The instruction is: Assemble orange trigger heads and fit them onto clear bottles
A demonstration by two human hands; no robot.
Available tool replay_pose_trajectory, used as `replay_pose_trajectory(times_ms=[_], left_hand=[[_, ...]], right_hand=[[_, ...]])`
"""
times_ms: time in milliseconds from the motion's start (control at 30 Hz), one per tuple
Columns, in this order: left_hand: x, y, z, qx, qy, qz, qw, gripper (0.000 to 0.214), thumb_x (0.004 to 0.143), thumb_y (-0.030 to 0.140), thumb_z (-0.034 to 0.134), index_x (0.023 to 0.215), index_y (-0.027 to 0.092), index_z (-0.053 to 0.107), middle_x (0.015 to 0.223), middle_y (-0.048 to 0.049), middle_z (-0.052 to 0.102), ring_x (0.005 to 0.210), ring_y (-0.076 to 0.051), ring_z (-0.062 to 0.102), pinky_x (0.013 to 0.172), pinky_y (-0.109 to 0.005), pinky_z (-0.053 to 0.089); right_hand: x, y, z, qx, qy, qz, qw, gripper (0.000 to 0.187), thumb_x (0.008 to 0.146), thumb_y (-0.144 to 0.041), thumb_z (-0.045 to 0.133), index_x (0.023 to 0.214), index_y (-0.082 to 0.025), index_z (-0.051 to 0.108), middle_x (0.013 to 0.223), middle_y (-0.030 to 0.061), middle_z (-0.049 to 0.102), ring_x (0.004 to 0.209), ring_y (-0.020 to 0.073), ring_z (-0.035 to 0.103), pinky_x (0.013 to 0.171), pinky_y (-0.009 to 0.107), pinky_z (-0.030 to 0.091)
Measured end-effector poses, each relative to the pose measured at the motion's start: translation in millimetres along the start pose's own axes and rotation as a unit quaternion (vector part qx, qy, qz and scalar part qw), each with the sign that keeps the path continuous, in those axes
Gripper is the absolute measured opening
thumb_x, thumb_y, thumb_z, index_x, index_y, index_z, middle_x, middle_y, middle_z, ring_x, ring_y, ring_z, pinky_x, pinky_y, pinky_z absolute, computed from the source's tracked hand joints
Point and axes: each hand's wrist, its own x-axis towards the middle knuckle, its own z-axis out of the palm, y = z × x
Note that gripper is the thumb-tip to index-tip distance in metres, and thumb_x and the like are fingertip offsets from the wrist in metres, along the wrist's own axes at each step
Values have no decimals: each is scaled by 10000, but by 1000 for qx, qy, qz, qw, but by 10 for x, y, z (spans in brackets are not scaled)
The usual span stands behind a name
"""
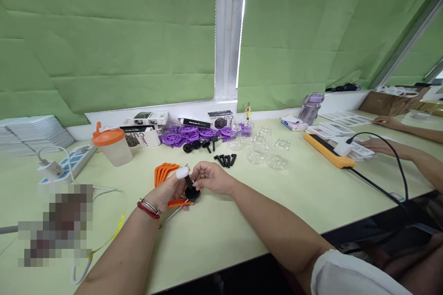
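Note:
My left hand point(168, 192), with white wrapping on the thumb, is closed around a black part with a round base and upright stem point(193, 194). An orange piece point(177, 203) lies under that part, at the same fingers. A thin metal rod point(173, 216) slants down to the left below my left hand. My right hand point(212, 178) pinches at the stem from the right; whatever is between its fingertips is too small to make out. Behind my left hand lie several orange frames point(165, 173). Several short black pieces point(226, 160) are just beyond my right hand.
Purple wheel-like parts point(190, 135) and black knobs point(196, 144) lie at the back, beside printed boxes point(141, 136). Clear glass-like cups point(256, 153) stand right of them. An orange-lidded jug point(117, 147) is left; a yellow-edged power strip point(325, 150) and another person's hands point(391, 147) are right.

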Motion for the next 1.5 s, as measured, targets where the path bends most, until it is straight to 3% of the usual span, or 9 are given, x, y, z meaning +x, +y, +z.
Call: replay_pose_trajectory(times_ms=[367, 633, 1000, 1300, 1500], left_hand=[[1, -32, -12, -46, -14, 15, 999, 519, 747, 660, 430, 944, 187, 510, 725, -87, 576, 691, -264, 611, 473, -287, 400], [-4, 9, 17, -52, -12, 21, 998, 468, 771, 585, 447, 1001, 180, 501, 766, -104, 603, 641, -251, 609, 436, -280, 394], [25, -27, 16, -100, -4, 28, 995, 375, 691, 557, 581, 852, 220, 603, 730, -98, 643, 582, -263, 620, 412, -303, 391], [37, -39, -1, -83, -3, 28, 996, 419, 698, 597, 547, 831, 211, 646, 719, -116, 651, 595, -276, 631, 412, -310, 397], [34, -36, -3, -109, 1, 23, 994, 413, 645, 587, 617, 799, 206, 656, 651, -111, 625, 568, -297, 635, 398, -325, 403]], right_hand=[[-7, 12, -98, -1, -34, 26, 999, 374, 595, -213, 796, 927, -134, 642, 855, 19, 664, 678, 98, 614, 706, 283, 514], [-28, -15, -132, -36, -40, 64, 997, 316, 604, -279, 798, 833, -124, 646, 702, -8, 634, 619, 117, 611, 657, 294, 509], [-31, -17, -95, -49, -13, 61, 997, 304, 607, -320, 791, 755, -127, 608, 668, -11, 621, 584, 107, 604, 622, 275, 513], [-37, 0, -127, -53, -40, 52, 996, 270, 656, -314, 763, 803, -121, 646, 723, -2, 620, 610, 96, 590, 657, 278, 508], [-34, 41, -155, -35, -50, 47, 997, 305, 659, -334, 770, 848, -120, 665, 752, 7, 638, 622, 95, 593, 675, 284, 515]])
